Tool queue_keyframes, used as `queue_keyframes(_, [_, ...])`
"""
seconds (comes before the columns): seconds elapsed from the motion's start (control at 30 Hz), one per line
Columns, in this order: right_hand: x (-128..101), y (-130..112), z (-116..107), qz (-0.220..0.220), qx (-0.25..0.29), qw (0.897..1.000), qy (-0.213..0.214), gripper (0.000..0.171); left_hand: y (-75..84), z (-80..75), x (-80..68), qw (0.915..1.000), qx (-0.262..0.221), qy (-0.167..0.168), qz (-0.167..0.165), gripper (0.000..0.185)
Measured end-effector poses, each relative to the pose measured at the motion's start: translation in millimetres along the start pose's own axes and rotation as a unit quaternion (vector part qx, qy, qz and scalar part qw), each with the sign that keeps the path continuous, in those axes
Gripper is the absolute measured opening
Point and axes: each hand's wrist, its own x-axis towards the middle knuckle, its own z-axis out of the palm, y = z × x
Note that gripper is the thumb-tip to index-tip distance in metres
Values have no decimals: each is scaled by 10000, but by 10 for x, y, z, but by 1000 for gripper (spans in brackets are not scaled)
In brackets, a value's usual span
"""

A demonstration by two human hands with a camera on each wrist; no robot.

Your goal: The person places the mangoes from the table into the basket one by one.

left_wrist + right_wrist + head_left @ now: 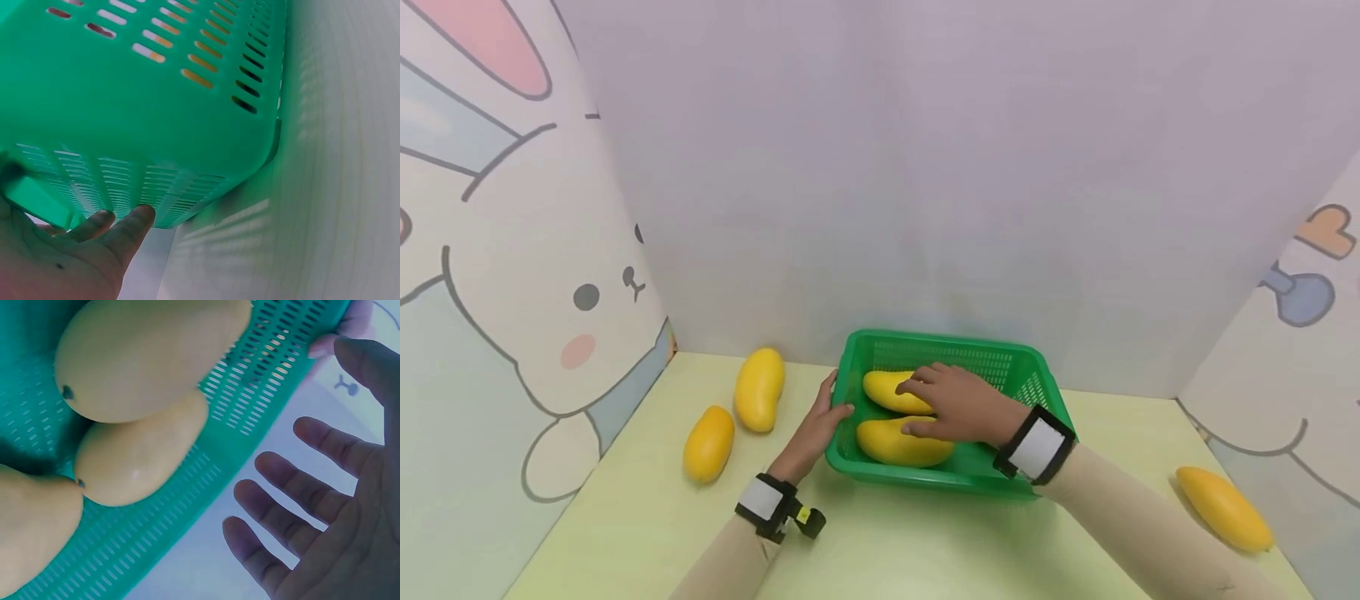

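Observation:
My left hand (pixel 814 429) grips the left side of a green plastic basket (pixel 925 477), its thumb over the rim and its fingers along the outer wall. In the left wrist view those fingers (pixel 128 232) lie against the slotted side. Over the basket hangs my right hand (pixel 962 404), fingers spread and holding nothing. Beneath it lie two yellow mangoes, the rear mango (pixel 887 390) and the front mango (pixel 898 443), partly covered by the hand in the head view. The right wrist view also shows a third mango (pixel 31 525) inside the basket.
Left of the basket, two more mangoes lie on the pale yellow-green table (pixel 625 517): a longer one (pixel 760 390) and a shorter one (pixel 709 444). Another mango (pixel 1225 508) is at the far right. A plain wall stands behind, with cartoon-printed panels on both sides.

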Motion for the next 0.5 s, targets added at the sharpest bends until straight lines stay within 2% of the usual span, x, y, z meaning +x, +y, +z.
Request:
queue_keyframes(0.2, [-171, -53, -145, 175, 64, 9990, 417, 65, -5, 20, 2, 10000, 11, -11, 23, 73])
queue_keyframes(0.5, [-299, -76, -170, 347, -32, 9978, 558, 69, 6, 13, -9, 10000, -40, -14, -40, 72])
